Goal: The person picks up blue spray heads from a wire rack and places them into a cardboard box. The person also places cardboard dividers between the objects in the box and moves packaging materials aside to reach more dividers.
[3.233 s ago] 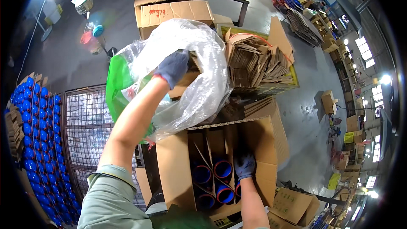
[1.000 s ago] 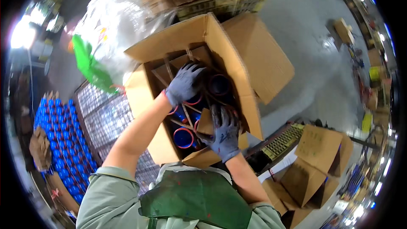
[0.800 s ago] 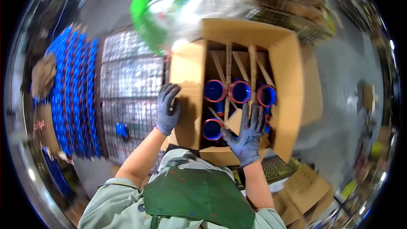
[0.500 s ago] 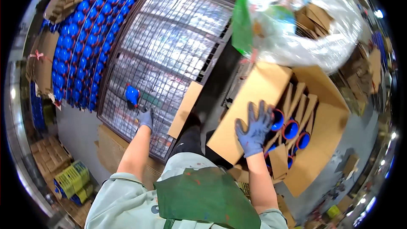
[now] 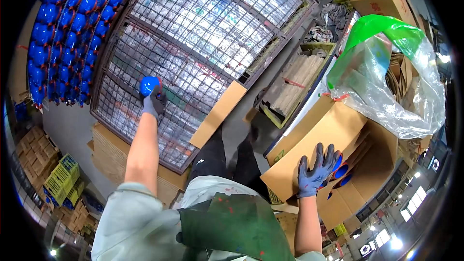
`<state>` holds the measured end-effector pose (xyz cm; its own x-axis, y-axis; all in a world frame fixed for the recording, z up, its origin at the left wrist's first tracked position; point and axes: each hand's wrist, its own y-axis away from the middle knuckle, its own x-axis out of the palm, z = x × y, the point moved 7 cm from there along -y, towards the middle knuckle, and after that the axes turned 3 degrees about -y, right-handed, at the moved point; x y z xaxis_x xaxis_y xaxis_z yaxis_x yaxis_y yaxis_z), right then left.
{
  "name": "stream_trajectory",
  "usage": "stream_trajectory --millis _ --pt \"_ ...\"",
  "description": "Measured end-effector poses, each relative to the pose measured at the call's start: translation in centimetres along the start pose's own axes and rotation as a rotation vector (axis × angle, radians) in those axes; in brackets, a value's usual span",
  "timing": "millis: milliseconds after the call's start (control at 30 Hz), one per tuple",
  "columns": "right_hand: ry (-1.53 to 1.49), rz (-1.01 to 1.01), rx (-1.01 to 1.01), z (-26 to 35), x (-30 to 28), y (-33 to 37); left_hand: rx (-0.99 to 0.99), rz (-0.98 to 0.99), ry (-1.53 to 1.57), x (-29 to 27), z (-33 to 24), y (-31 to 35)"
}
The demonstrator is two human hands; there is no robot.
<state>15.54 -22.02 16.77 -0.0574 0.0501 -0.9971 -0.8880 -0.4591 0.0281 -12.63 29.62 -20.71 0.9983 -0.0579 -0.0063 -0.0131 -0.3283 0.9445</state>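
My left hand [image 5: 154, 102], in a grey-blue glove, is on a glossy blue rounded cup-like piece [image 5: 148, 86] with a red rim, over the wire mesh rack [image 5: 169, 63]. Its fingers are closed around the near side of the piece. At the right my gloved right hand [image 5: 313, 171] lies with spread fingers on the flap of an open cardboard box [image 5: 316, 137]. Inside that box, blue pieces with red rims [image 5: 341, 171] sit between cardboard dividers, beside my right fingertips; my hand partly hides them.
Many blue pieces [image 5: 63, 34] hang in rows at the far left. A cardboard strip [image 5: 218, 113] lies along the rack's right edge. A clear and green plastic bag [image 5: 386, 82] stands behind the box. Between them is a crate of flat cardboard [image 5: 297, 84]. Yellow crates [image 5: 62, 179] stand lower left.
My left hand has reached forward over the mesh and closed on the blue piece. My right hand remains spread on the box flap. The whole view has shifted.
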Motion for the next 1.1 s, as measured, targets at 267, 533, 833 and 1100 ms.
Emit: stream_trajectory --millis 267,533,833,1100 --pt "-0.066 0.029 0.104 -0.9 -0.5 0.4 -0.387 1.045 -0.147 15.2 12.0 30.3" --pt "-1.739 -0.586 0.599 -8.7 -8.1 2.5 -0.038 1.721 -1.352 30.6 27.9 56.4" --pt "-0.558 -0.976 0.283 -20.3 -10.4 1.1 1.737 1.471 -2.374 39.4 41.1 56.0" --pt "-0.422 -0.189 0.212 -18.6 -4.8 -6.1 1.84 1.498 -1.672 29.2 32.4 54.6"
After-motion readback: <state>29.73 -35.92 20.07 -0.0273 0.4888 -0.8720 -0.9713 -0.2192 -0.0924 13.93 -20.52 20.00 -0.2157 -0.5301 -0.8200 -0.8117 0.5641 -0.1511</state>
